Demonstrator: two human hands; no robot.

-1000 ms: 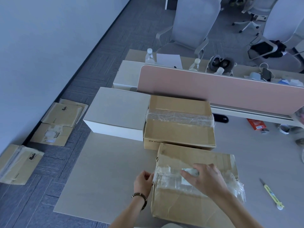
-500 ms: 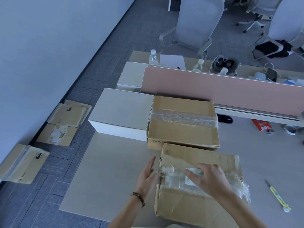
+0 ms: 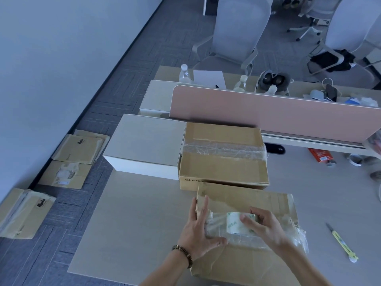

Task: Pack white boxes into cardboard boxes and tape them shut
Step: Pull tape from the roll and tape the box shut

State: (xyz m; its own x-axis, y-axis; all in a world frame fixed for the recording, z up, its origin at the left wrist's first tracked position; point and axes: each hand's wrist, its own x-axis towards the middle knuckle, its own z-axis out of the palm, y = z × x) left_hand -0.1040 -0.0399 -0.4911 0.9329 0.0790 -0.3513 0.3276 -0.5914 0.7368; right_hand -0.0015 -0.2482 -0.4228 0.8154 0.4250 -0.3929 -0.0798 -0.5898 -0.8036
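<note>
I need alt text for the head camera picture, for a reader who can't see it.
A person's left hand presses flat on a worn cardboard box while the right hand holds a tape roll on top. Behind it: a taped cardboard box beside a white box.

Office: desk divider (image 3: 268, 116), swivel chairs (image 3: 237, 32) (carpet floor (image 3: 123, 83))

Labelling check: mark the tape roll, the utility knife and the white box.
tape roll (image 3: 237, 225), head view, printed outer band.
utility knife (image 3: 341, 242), head view, yellow handle.
white box (image 3: 146, 139), head view, lid top.
</note>
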